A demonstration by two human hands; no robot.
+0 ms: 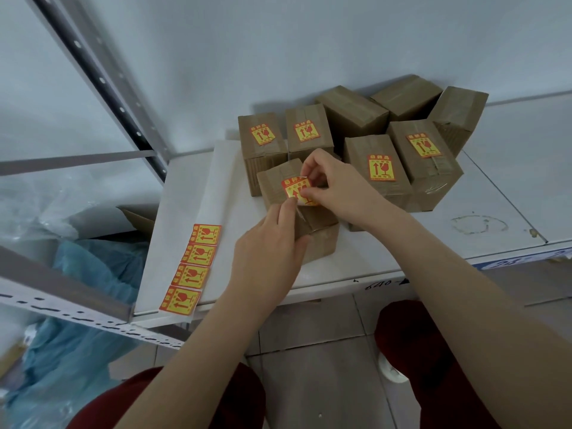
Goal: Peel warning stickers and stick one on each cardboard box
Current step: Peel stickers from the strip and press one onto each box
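One warning sticker [294, 188] is pinched by the right hand [334, 187] on top of the nearest cardboard box [272, 187], its upper corner curled up. That box is gripped by the left hand [266, 252], one fingertip at the sticker's lower edge. Behind stand four labelled boxes [359, 153] and three bare boxes [349, 109]. A strip [193, 267] of four spare stickers lies to the left on the white table [387, 243]. If pressed down unevenly, the sticker could be creased or set crooked.

A red-and-yellow sticker [296, 189] sits half-stuck on the nearest box [323, 243]. Behind it, four labelled boxes [266, 162] and three bare boxes [353, 109]. A four-sticker strip [192, 267] lies left.
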